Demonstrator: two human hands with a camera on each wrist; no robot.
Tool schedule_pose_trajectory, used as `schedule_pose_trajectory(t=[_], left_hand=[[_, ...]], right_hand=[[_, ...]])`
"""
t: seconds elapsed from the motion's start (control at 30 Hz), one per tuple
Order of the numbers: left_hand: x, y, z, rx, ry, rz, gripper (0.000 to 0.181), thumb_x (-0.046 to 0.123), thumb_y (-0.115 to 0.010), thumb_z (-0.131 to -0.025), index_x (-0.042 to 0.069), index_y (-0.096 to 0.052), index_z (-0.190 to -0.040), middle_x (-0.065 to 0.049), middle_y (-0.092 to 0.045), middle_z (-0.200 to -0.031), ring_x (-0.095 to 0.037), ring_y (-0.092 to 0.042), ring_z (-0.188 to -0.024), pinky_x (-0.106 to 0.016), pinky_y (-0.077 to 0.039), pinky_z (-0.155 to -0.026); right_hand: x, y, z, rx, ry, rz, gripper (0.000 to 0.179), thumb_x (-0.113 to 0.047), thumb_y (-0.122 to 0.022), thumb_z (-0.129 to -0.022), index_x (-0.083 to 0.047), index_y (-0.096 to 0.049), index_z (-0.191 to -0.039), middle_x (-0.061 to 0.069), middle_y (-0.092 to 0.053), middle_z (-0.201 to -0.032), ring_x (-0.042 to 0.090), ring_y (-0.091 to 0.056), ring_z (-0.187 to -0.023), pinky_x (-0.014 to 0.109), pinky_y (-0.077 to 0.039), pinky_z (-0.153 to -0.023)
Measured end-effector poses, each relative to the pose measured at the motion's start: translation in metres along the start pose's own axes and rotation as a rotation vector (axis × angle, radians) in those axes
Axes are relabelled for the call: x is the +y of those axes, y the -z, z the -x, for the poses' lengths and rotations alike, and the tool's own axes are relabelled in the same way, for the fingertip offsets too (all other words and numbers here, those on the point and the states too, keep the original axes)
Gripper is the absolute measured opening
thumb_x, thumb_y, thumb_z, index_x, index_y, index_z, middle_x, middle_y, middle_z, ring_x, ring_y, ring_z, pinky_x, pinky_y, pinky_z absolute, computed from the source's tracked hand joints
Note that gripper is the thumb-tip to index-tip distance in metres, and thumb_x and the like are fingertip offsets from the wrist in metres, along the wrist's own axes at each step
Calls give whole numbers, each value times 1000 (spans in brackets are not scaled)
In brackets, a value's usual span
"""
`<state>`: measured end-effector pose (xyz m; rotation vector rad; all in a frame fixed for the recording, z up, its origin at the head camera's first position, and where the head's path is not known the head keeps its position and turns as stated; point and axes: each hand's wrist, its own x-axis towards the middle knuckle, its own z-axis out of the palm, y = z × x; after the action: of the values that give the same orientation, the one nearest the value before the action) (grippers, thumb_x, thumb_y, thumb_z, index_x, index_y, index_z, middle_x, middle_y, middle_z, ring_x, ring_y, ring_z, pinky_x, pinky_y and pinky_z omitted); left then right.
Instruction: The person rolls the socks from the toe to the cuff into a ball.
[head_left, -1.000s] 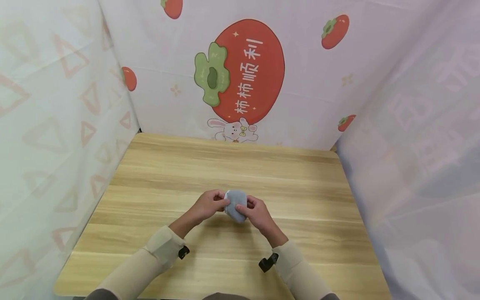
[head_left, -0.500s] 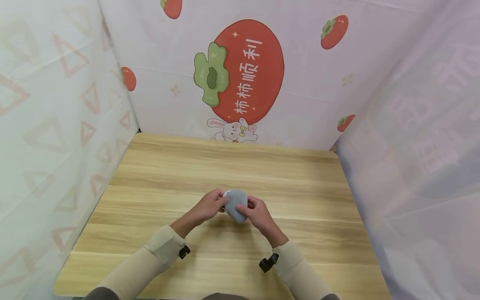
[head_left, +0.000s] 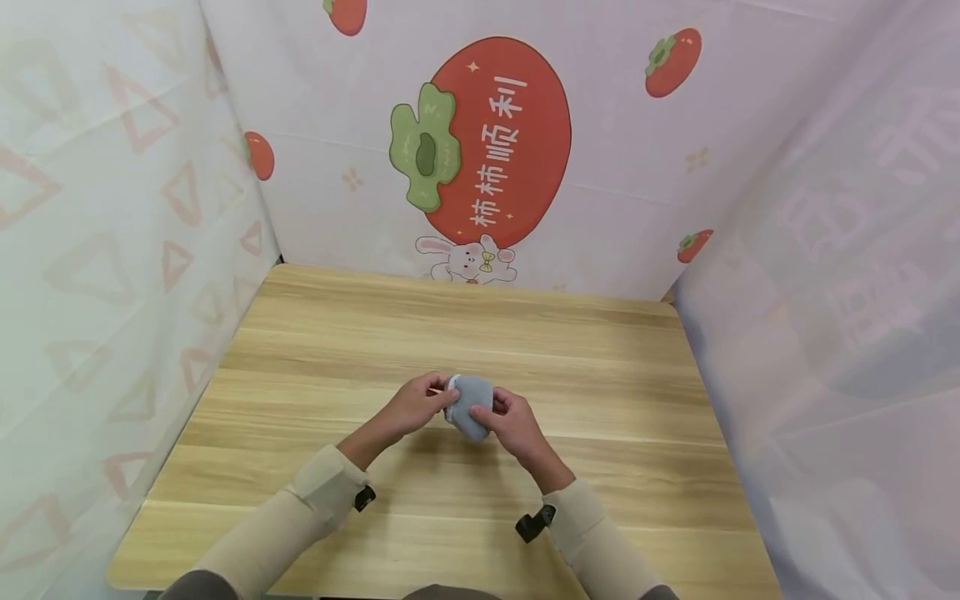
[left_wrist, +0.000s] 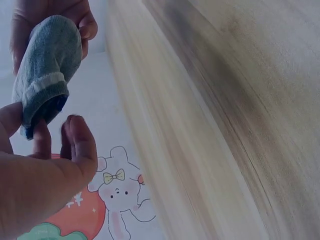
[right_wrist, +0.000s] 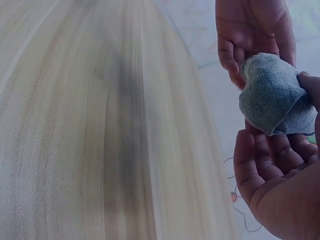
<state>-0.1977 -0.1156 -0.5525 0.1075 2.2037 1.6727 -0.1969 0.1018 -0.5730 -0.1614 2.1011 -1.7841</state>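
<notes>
A grey knitted sock (head_left: 472, 407), folded into a compact bundle, is held between both hands above the middle of the table. My left hand (head_left: 410, 407) pinches its left edge. In the left wrist view the sock (left_wrist: 54, 52) has a pale band near its opening, with dark blue showing inside; the left thumb lies outside and a finger reaches into that opening. From the other side my right hand (head_left: 517, 427) grips the bundle, thumb on the near face. The right wrist view shows the sock's rounded surface (right_wrist: 272, 95) and a fold; the right fingers lie beneath.
The wood-grain table (head_left: 345, 325) spreads out around the hands. A white curtain with a large red persimmon print (head_left: 517, 125) hangs behind it, and more pale curtains (head_left: 112, 250) close off both sides. Small black cameras (head_left: 536, 523) sit at the wrists.
Both hands and the sock have shifted slightly upward in the head view. The left fingers have moved a little along the sock's left edge, while the right hand keeps its grip.
</notes>
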Motion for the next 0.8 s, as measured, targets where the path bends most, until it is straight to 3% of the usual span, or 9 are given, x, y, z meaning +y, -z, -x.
schedule_pose_trajectory(t=[0.1, 0.2, 0.53, 0.8], left_hand=[[-1, 2, 0, -42, -17, 29, 27, 31, -62, -102, 7, -67, -112, -8, -70, -111, -17, -66, -102, -52, -54, -97], [-1, 2, 0, -61, -33, 57, 28, 29, -61, -102, 4, -69, -113, -11, -71, -114, -18, -67, -103, -54, -53, -100], [-3, -2, -2, 10, -32, 89, 29, 26, -67, -99, 2, -73, -114, -13, -74, -115, -19, -71, -104, -48, -57, -96], [-9, -3, -1, -60, 37, 63, 31, 28, -68, -98, 3, -68, -116, -9, -71, -110, -16, -67, -98, -50, -56, -96]], right_hand=[[-4, 0, 3, -4, 0, 2, 46, -20, -71, -96, 3, -59, -134, 23, -69, -125, 24, -69, -110, 39, -59, -90], [-5, 2, 3, -16, -3, 5, 46, -18, -69, -97, 3, -57, -136, 23, -69, -126, 24, -69, -110, 38, -59, -89], [-3, 4, 1, 3, 9, 9, 47, -25, -71, -97, 0, -60, -135, 21, -69, -125, 24, -69, -109, 37, -59, -88], [-1, 6, -1, 56, -45, 11, 42, -23, -71, -96, -3, -64, -132, 16, -67, -125, 19, -69, -104, 37, -58, -90]])
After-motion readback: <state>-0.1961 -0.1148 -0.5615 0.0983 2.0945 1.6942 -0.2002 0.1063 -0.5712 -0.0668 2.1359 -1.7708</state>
